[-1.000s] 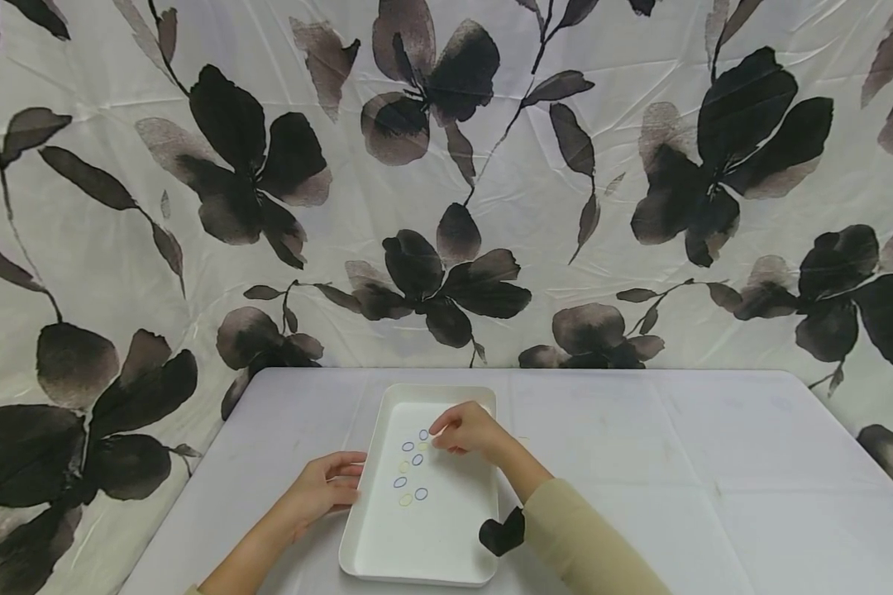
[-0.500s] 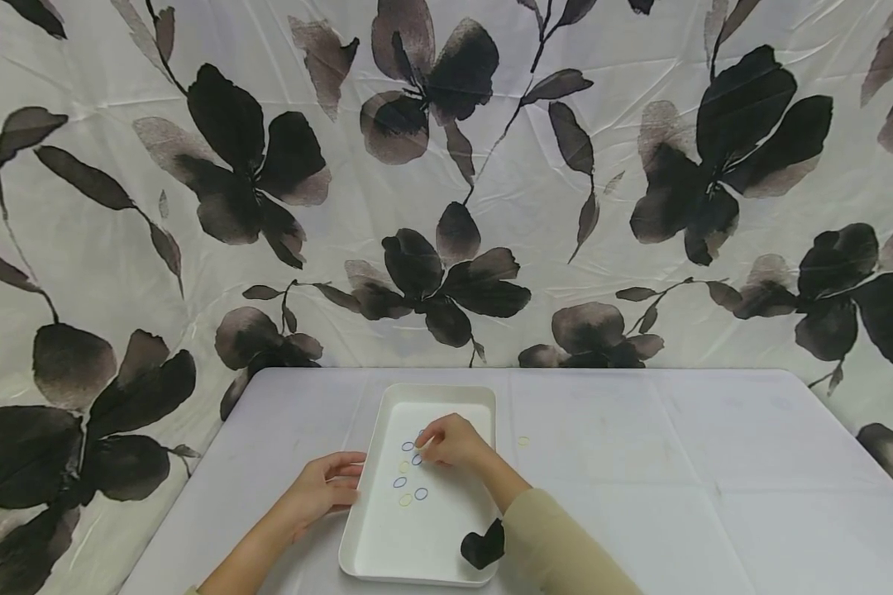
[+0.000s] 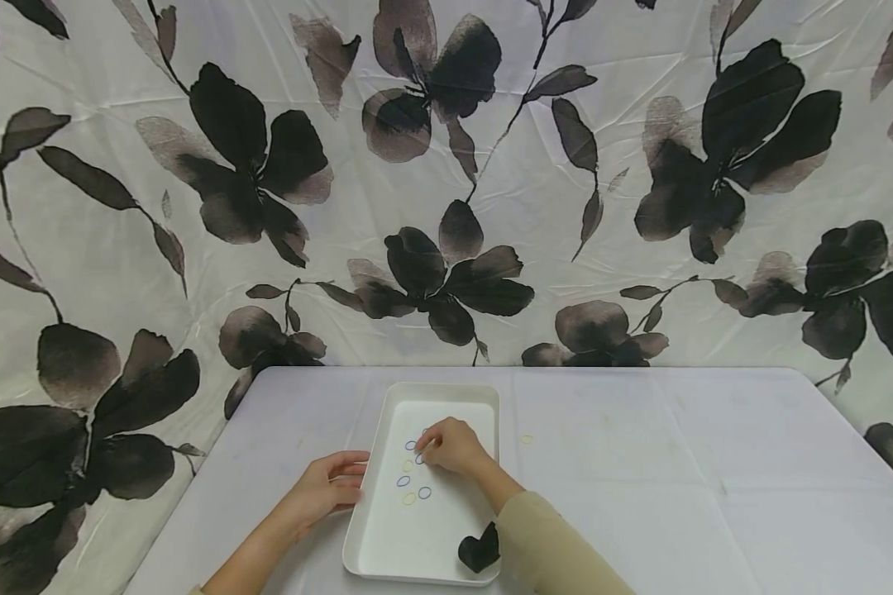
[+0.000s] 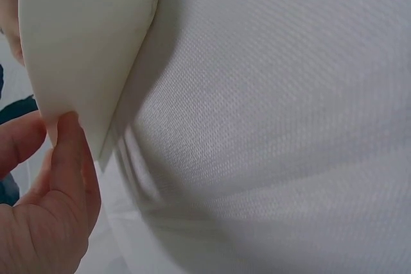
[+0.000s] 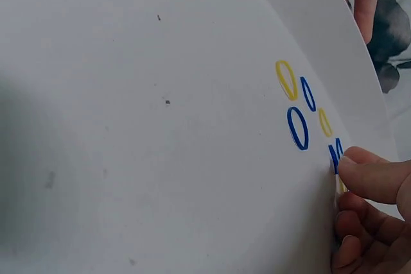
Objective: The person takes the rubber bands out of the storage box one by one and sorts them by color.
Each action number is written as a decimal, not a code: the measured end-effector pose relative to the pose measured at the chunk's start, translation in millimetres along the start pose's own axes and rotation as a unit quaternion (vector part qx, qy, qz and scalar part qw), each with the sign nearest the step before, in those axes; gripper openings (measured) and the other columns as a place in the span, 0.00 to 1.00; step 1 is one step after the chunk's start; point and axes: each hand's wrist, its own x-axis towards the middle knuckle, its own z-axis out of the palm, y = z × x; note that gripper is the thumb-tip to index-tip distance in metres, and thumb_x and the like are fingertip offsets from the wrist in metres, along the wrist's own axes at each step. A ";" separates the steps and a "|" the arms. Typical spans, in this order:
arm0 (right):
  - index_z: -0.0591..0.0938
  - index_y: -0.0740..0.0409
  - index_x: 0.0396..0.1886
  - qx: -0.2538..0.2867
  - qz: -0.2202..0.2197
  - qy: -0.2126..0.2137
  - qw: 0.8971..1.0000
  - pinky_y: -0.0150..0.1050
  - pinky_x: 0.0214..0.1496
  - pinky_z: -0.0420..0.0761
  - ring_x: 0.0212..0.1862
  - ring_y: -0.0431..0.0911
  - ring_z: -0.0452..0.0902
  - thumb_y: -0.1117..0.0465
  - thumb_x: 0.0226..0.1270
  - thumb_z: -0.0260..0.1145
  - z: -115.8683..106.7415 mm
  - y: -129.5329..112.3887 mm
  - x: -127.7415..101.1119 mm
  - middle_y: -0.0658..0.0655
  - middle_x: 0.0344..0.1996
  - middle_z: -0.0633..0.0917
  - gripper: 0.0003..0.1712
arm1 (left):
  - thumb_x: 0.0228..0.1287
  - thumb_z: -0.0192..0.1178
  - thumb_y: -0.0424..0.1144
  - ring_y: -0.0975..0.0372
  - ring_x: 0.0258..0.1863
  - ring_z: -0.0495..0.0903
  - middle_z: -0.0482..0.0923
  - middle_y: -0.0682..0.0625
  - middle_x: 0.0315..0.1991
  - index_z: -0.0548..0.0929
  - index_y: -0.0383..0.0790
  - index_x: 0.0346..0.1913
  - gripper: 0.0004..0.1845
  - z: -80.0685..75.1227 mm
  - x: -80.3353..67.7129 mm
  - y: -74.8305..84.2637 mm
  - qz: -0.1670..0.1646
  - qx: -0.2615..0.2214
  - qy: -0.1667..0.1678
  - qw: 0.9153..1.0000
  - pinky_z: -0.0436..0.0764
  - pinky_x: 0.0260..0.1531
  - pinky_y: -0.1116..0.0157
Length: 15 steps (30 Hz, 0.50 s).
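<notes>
1. My right hand (image 3: 452, 446) reaches into a white tray (image 3: 484, 395) on a table covered with a pale cloth (image 3: 640, 463). Its thumb and forefinger are pressed together, pinching a small blue rubber band (image 5: 334, 156) that lies on the tray floor.

2. My left hand (image 3: 327, 486) rests against the tray's left outer wall, fingers gently bent and touching the rim; it steadies the tray without closing around it.

3. Several small blue and yellow bands (image 3: 409, 487) lie flat in a loose cluster near the tray's middle, just on the near side of my right fingertips.

4. One yellow band (image 3: 525, 440) lies alone on the cloth, to the right of the tray and apart from it.

5. As I judge it, the work on the bands is only partly done: most sit untouched in the tray.

6. A dark object (image 3: 479, 550) near my right sleeve is hard to identify. My fingers cover the pinched band's far end, and the left wrist view shows only the tray wall and cloth.
</notes>
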 end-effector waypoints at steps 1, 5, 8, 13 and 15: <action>0.87 0.57 0.27 -0.004 -0.001 -0.001 1.000 0.29 0.22 0.65 0.24 0.40 0.66 0.68 0.49 0.70 0.3 -0.1 -0.2 0.49 0.22 0.77 0.05 | 0.46 0.58 0.17 0.53 0.43 0.79 0.74 0.36 0.50 0.70 0.26 0.59 0.31 0.0 -0.5 0.3 -0.001 -0.001 -0.001 1.000 0.81 0.40 0.58; 0.87 0.56 0.26 -0.020 -0.002 -0.003 1.000 0.30 0.23 0.66 0.25 0.40 0.66 0.68 0.49 0.71 0.9 -1.0 -1.0 0.50 0.23 0.79 0.04 | 0.46 0.58 0.17 0.53 0.43 0.79 0.74 0.36 0.50 0.69 0.26 0.59 0.31 0.5 -2.0 1.7 -0.003 -0.001 -0.003 1.000 0.81 0.40 0.58; 0.87 0.56 0.25 -0.029 -0.010 -0.003 1.000 0.30 0.23 0.67 0.25 0.40 0.66 0.68 0.48 0.71 1.4 -0.2 -0.5 0.50 0.22 0.78 0.04 | 0.46 0.58 0.17 0.54 0.42 0.79 0.74 0.37 0.50 0.70 0.27 0.59 0.31 1.3 -2.2 2.4 -0.004 -0.001 0.003 1.000 0.81 0.39 0.58; 0.85 0.57 0.21 -0.036 -0.031 -0.004 0.999 0.29 0.23 0.67 0.23 0.39 0.66 0.68 0.48 0.72 0.4 2.0 0.3 0.47 0.17 0.74 0.04 | 0.46 0.58 0.17 0.54 0.41 0.79 0.74 0.37 0.49 0.70 0.27 0.58 0.31 1.9 -3.7 4.0 -0.004 -0.003 0.006 1.000 0.82 0.39 0.58; 0.84 0.57 0.21 -0.035 -0.036 -0.004 0.999 0.29 0.23 0.67 0.23 0.38 0.65 0.67 0.48 0.72 0.0 2.6 0.1 0.46 0.16 0.73 0.04 | 0.46 0.58 0.17 0.54 0.41 0.79 0.74 0.37 0.49 0.70 0.26 0.58 0.31 1.8 -4.0 4.3 -0.003 -0.003 0.006 1.000 0.81 0.39 0.58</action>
